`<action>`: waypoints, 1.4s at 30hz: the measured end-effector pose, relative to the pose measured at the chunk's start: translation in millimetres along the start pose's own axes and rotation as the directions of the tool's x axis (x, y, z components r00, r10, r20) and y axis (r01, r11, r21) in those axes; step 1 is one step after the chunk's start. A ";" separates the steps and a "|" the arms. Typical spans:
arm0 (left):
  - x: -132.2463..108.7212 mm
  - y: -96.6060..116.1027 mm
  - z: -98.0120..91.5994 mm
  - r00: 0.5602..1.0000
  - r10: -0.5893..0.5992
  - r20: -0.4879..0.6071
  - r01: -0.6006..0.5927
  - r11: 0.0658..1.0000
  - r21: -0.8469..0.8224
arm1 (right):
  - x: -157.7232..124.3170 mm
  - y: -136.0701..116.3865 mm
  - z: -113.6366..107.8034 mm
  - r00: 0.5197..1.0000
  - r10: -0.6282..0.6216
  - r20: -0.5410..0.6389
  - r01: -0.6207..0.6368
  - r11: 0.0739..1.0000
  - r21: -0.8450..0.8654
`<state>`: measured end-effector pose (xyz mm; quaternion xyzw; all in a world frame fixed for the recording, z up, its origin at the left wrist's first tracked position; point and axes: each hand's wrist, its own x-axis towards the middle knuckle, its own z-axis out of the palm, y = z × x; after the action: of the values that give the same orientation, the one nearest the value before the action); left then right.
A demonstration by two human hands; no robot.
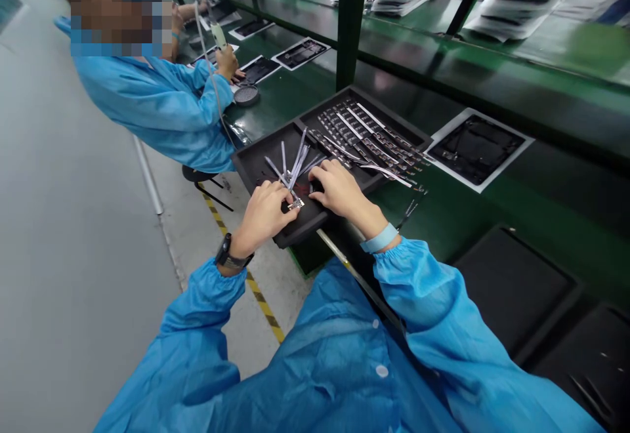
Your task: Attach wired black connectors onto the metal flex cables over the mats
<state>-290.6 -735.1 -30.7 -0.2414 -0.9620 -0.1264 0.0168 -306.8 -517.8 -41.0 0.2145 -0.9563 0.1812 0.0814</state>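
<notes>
My left hand (pixel 266 213) pinches a small circuit board (pixel 296 203) between thumb and fingers, over the near part of a black tray (pixel 256 154). Several thin grey-white strips (pixel 296 161) fan out in that tray just beyond my fingertips. My right hand (pixel 339 190) is closed, its fingers curled in over the divider between the tray's two halves. What its fingertips grip, if anything, is too small and dark to make out. Beyond it, the tray's right compartment holds rows of flat ribbon cables (pixel 367 134), some with white strips along them.
A dark device housing (pixel 480 147) lies on a white sheet to the right. Black flat panels (pixel 514 288) sit at lower right. A co-worker in a blue smock (pixel 162 111) works at the left with a handheld tool (pixel 219 36). A green post (pixel 350 33) rises behind the tray.
</notes>
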 end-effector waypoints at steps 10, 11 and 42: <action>-6.1 -11.3 -11.4 0.998 -0.051 -0.028 0.046 0.989 -0.139 | -6.0 4.2 -4.9 0.999 0.025 0.035 -0.031 0.979 0.203; -6.5 -12.0 -13.9 0.998 -0.069 -0.009 0.066 0.981 -0.182 | -5.7 5.3 -3.4 0.999 0.038 0.029 -0.044 0.972 0.231; -22.8 -18.8 -49.6 0.991 0.050 0.125 0.001 0.926 -0.377 | -1.4 -7.6 -6.6 1.000 0.019 -0.011 -0.016 0.970 0.243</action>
<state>-280.7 -774.1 10.8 -0.2599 -0.9158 -0.2921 -0.0919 -301.7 -521.1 -32.9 0.2131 -0.9283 0.2990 0.0591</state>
